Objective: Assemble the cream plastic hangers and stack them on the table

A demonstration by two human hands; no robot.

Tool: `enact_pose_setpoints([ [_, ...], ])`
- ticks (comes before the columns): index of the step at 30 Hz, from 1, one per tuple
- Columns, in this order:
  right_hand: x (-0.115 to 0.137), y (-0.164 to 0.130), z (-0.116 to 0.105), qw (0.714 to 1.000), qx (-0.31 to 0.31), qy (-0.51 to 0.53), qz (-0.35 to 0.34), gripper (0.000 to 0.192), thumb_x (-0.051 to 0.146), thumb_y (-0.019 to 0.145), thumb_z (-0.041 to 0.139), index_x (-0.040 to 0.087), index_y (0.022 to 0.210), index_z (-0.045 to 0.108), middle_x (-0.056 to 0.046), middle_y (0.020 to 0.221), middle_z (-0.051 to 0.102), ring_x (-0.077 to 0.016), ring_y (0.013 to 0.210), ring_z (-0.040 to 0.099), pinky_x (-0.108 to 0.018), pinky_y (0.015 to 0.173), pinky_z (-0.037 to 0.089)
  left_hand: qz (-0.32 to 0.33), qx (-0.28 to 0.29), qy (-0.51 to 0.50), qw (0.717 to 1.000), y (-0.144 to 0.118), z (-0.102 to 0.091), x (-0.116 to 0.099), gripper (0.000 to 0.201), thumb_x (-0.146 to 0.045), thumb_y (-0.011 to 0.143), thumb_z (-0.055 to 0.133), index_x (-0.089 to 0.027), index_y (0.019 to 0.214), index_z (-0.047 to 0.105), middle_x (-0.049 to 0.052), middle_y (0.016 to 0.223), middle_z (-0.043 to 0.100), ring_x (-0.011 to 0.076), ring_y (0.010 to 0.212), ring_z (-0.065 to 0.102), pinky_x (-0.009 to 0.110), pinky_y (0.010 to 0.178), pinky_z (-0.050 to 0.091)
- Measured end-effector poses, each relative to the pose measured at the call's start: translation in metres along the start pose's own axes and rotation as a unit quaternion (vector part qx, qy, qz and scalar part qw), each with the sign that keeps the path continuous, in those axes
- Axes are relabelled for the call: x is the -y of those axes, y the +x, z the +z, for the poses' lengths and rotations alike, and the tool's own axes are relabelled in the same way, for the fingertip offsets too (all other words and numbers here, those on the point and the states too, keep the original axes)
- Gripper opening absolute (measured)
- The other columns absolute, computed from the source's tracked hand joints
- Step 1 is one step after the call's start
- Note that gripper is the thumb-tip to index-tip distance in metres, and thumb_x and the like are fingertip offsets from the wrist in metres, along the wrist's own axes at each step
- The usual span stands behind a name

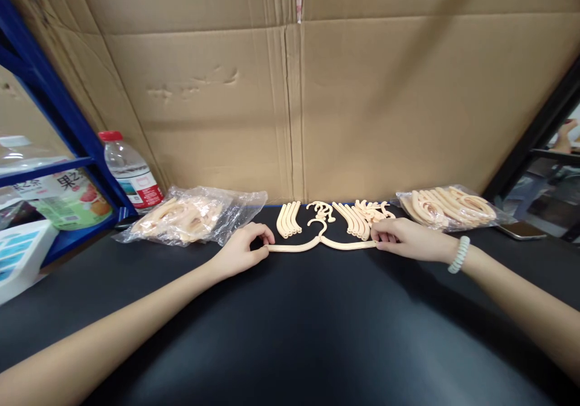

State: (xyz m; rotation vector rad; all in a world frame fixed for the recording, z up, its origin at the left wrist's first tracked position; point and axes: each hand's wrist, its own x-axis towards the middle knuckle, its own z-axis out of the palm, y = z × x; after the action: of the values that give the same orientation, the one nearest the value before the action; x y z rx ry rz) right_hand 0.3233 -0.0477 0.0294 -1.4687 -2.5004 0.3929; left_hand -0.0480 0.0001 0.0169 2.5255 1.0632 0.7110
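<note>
Hanger (321,244) of pale peach plastic lies flat on the black desk (290,333), its two thin arms curving out from a small hook at the middle. Your left hand (240,252) has its grip pinched shut on the hanger's left tip, and your right hand (403,238) is pinched on the right tip, so the piece spans straight between both grips. Just beyond your fingers lie loose hanger arms (357,219), smooth and curved, with crinkled clear bags (190,215) of the same parts further out on either side.
</note>
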Motion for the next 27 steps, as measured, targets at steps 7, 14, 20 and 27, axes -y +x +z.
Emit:
enact_pose_setpoints([
  [7,-0.0002,-0.0006,0.001,1.0,-0.001,-0.01,0.003,0.01,0.019,0.082,0.047,0.019,0.074,0.051,-0.001,0.067,0.053,-0.0144,0.06,0.046,-0.026,0.056,0.035,-0.001,0.001,0.002,1.0,0.0001,0.0002,0.0006,0.012,-0.019,0.072,0.05,-0.018,0.079,0.06,0.001,0.079,0.062,0.0189,0.08,0.057,0.034,0.078,0.042],
  [14,-0.0007,-0.0001,0.0028,1.0,-0.013,-0.014,0.007,0.009,0.019,0.081,0.048,0.02,0.072,0.051,0.0,0.066,0.054,-0.0144,0.059,0.046,-0.026,0.056,0.034,0.001,0.007,0.011,1.0,0.0002,0.0003,0.0005,0.012,-0.02,0.073,0.05,-0.018,0.078,0.061,0.001,0.079,0.062,0.019,0.08,0.057,0.034,0.078,0.043],
  [20,0.0004,0.0005,0.0027,1.0,-0.015,-0.022,0.014,0.01,0.019,0.081,0.046,0.019,0.073,0.05,0.0,0.066,0.053,-0.014,0.059,0.045,-0.026,0.056,0.035,-0.002,0.011,0.012,1.0,0.0001,-0.0005,0.0004,0.013,-0.021,0.073,0.049,-0.018,0.078,0.061,0.002,0.08,0.062,0.0189,0.079,0.057,0.033,0.077,0.043],
  [27,0.0022,0.0012,0.0023,0.999,-0.011,-0.024,0.02,0.01,0.021,0.083,0.046,0.02,0.074,0.05,-0.001,0.067,0.053,-0.0139,0.059,0.045,-0.026,0.056,0.035,0.002,0.007,0.012,1.0,-0.001,0.0003,0.0003,0.013,-0.02,0.073,0.049,-0.019,0.077,0.061,0.002,0.079,0.062,0.0187,0.079,0.057,0.033,0.076,0.045],
])
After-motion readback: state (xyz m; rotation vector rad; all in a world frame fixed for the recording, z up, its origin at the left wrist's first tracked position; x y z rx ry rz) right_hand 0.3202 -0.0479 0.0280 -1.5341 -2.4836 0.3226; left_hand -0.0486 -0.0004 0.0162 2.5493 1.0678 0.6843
